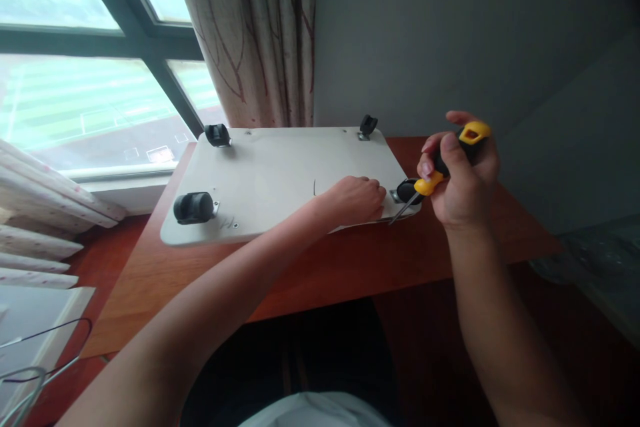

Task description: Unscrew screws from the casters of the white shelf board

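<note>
A white board [280, 163] with rounded corners lies on the wooden table, a black caster at each corner pointing up. My right hand [465, 187] grips a yellow-and-black screwdriver [429, 184] by its handle. The metal shaft slants down and left, its tip close to the board's near right edge. Behind the shaft, partly covered, is the near right caster [407, 191] with its metal plate. Just left of that caster, my left hand [359, 200] rests on the board with fingers curled closed; whatever they may hold is hidden.
The near left caster [194, 207], far left caster [217, 135] and far right caster [369, 125] stand on the board. The wooden table [310, 273] meets a grey wall [425, 33] behind. A patterned curtain [260, 33] hangs beside the window [75, 107] at left.
</note>
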`<action>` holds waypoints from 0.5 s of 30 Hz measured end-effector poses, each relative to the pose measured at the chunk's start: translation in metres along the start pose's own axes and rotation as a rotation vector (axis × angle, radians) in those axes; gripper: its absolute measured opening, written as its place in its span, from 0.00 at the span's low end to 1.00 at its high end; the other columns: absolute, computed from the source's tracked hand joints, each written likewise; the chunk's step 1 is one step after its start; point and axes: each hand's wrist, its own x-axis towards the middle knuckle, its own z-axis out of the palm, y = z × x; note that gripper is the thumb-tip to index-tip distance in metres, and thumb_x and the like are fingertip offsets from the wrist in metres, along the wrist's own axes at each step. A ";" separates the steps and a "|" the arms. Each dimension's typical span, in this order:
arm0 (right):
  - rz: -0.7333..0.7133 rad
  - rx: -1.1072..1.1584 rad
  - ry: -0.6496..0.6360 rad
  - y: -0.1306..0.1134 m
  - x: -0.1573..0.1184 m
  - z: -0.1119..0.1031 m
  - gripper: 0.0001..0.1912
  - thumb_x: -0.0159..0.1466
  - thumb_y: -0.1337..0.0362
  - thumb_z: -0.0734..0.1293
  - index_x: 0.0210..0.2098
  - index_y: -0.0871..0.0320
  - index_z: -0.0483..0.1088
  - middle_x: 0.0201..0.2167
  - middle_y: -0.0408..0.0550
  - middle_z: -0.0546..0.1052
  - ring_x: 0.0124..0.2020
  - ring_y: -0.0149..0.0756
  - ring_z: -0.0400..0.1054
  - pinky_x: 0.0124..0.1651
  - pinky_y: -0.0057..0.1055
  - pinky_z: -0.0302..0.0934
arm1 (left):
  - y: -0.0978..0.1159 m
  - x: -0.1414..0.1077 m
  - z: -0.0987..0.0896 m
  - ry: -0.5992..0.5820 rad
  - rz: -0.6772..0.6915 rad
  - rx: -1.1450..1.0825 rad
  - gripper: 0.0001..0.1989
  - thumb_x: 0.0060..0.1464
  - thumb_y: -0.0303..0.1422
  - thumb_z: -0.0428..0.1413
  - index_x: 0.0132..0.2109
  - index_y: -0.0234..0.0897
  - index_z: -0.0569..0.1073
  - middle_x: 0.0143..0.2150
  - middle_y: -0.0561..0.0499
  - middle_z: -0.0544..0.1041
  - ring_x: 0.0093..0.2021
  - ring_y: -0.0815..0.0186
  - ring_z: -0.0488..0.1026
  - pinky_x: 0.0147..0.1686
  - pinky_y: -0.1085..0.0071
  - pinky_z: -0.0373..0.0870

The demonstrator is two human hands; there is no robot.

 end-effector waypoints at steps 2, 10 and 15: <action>-0.002 0.008 0.006 0.000 0.000 0.001 0.14 0.62 0.53 0.72 0.45 0.47 0.70 0.27 0.39 0.72 0.17 0.27 0.59 0.17 0.28 0.54 | 0.003 0.003 0.000 -0.016 -0.012 0.033 0.17 0.66 0.36 0.48 0.46 0.28 0.77 0.40 0.36 0.79 0.38 0.54 0.78 0.31 0.66 0.64; -0.005 -0.023 -0.011 0.001 -0.001 -0.001 0.13 0.63 0.52 0.71 0.46 0.44 0.70 0.28 0.40 0.71 0.18 0.29 0.60 0.18 0.30 0.55 | 0.001 0.012 -0.006 -0.038 -0.014 0.013 0.17 0.65 0.33 0.49 0.36 0.33 0.81 0.34 0.39 0.81 0.35 0.55 0.78 0.28 0.66 0.57; 0.015 -0.010 0.011 -0.001 -0.002 0.001 0.15 0.61 0.52 0.72 0.46 0.48 0.70 0.27 0.39 0.72 0.18 0.28 0.59 0.17 0.28 0.53 | 0.001 0.011 -0.005 -0.029 -0.090 -0.013 0.21 0.67 0.39 0.48 0.36 0.32 0.81 0.34 0.37 0.81 0.35 0.54 0.78 0.29 0.66 0.58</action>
